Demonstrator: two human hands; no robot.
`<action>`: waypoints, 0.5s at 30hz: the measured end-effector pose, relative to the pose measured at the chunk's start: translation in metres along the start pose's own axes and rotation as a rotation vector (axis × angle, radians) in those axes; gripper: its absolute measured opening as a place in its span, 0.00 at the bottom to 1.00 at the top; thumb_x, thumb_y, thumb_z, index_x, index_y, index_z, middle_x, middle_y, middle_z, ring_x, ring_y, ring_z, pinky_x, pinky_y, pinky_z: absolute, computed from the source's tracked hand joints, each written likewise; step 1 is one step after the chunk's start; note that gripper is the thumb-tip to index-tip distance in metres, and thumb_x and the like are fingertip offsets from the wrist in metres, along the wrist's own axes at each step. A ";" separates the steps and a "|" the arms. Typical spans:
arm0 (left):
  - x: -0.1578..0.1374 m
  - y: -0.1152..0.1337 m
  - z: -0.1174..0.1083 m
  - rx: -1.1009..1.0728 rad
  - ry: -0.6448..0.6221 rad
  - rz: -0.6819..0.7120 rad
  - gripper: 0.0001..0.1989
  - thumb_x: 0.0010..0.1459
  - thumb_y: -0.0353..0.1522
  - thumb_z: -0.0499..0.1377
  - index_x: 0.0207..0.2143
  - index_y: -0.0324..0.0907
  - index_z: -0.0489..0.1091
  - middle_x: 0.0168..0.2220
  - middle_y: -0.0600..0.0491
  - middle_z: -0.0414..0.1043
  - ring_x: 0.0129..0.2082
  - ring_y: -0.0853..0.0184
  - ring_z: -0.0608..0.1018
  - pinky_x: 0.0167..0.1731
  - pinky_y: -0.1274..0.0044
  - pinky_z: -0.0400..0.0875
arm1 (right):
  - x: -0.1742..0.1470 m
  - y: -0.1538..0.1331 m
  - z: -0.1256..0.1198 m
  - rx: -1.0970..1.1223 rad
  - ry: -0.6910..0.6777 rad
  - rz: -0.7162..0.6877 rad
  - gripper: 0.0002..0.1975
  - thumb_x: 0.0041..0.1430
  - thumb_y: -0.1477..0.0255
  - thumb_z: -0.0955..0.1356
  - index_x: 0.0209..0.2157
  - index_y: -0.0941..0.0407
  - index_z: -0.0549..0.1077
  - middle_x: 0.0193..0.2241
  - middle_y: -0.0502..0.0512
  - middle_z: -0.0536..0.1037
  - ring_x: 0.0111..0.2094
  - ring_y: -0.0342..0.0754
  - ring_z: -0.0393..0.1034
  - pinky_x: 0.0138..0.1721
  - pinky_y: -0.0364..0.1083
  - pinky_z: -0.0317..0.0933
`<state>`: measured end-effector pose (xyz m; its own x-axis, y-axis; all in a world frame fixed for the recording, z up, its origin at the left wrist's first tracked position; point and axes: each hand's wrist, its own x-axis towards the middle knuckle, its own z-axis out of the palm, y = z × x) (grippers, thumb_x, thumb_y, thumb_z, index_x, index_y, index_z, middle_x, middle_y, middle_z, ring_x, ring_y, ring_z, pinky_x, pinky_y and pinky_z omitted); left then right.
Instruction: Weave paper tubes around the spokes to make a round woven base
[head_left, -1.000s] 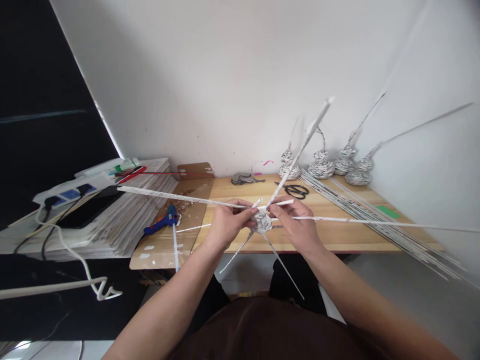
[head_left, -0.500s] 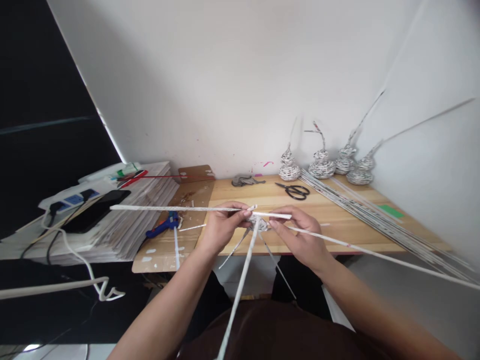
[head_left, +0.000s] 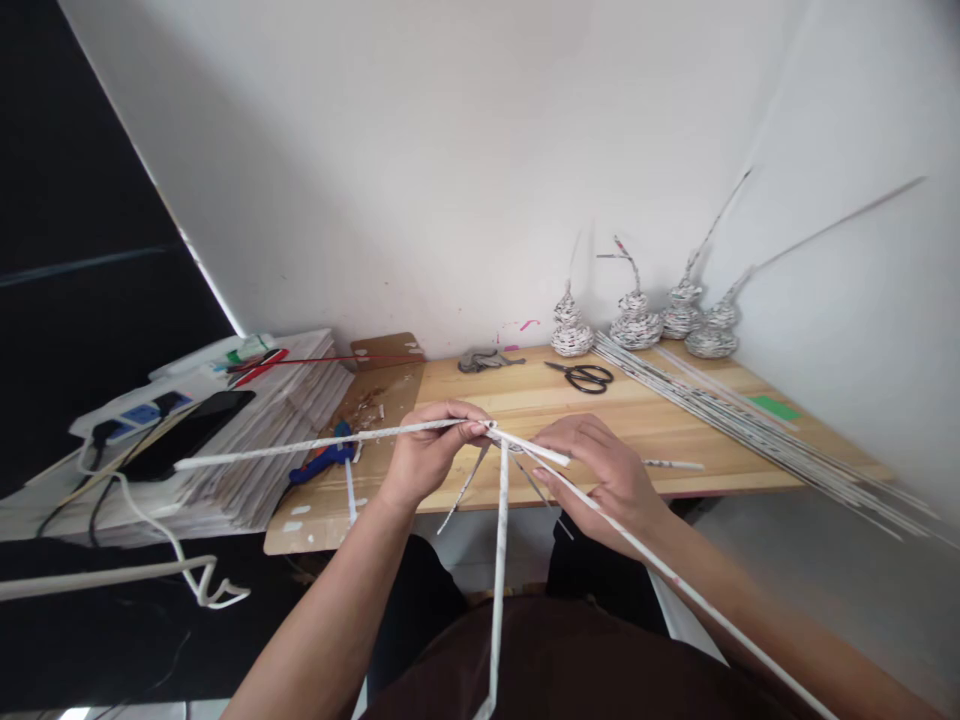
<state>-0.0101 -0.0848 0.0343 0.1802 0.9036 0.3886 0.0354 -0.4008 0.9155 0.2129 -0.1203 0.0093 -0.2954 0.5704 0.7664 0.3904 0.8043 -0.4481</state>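
Observation:
Between my hands is a small woven start point(head_left: 511, 446) of rolled newspaper, with several paper tubes spreading out from it. My left hand point(head_left: 435, 455) is closed, thumb and forefinger pinching the crossing; a long paper tube point(head_left: 300, 447) runs out leftward across that hand. My right hand point(head_left: 604, 475) is curled beside the crossing, its thumb and fingers around a paper tube point(head_left: 675, 578) that slants down to the lower right. A short tube end point(head_left: 544, 450) points at its fingers. Another tube point(head_left: 500, 580) hangs toward my body. The weave's underside is hidden.
Black scissors point(head_left: 581, 377) and a grey crumpled cloth-like thing point(head_left: 484, 360) lie on the wooden table point(head_left: 517, 390). Several woven gourd shapes point(head_left: 636, 322) stand by the wall, near a bundle of paper tubes point(head_left: 720, 425). Leftward are a blue glue gun point(head_left: 326, 460) and a paper stack point(head_left: 255, 480).
The right-hand tube has swung from nearly level to a steep slant down across the hand. The left tube's outer end has dropped, and the tube toward my body hangs straighter.

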 end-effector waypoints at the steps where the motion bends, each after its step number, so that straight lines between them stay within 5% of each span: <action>1: 0.000 0.000 0.000 -0.001 0.009 -0.002 0.06 0.52 0.34 0.67 0.30 0.39 0.77 0.29 0.49 0.78 0.27 0.67 0.79 0.31 0.76 0.77 | 0.000 0.000 0.000 -0.005 0.004 0.007 0.14 0.58 0.76 0.69 0.46 0.50 0.72 0.39 0.55 0.78 0.41 0.51 0.72 0.45 0.53 0.67; 7: 0.000 0.002 -0.010 0.032 0.184 -0.071 0.09 0.47 0.35 0.69 0.30 0.40 0.77 0.29 0.51 0.79 0.27 0.65 0.80 0.31 0.74 0.80 | -0.010 0.007 -0.007 -0.022 -0.008 0.099 0.09 0.61 0.74 0.67 0.43 0.52 0.74 0.38 0.55 0.79 0.42 0.50 0.71 0.47 0.52 0.65; 15: 0.000 0.020 -0.025 0.296 0.196 -0.175 0.11 0.47 0.36 0.69 0.33 0.42 0.77 0.29 0.57 0.79 0.27 0.68 0.80 0.34 0.73 0.80 | -0.057 0.056 -0.033 -0.244 -0.123 0.355 0.06 0.62 0.74 0.66 0.34 0.55 0.75 0.32 0.53 0.79 0.36 0.48 0.71 0.43 0.48 0.61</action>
<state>-0.0336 -0.0891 0.0550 -0.0435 0.9625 0.2677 0.3363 -0.2382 0.9111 0.2805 -0.1132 -0.0436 -0.2019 0.8312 0.5181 0.6760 0.5010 -0.5404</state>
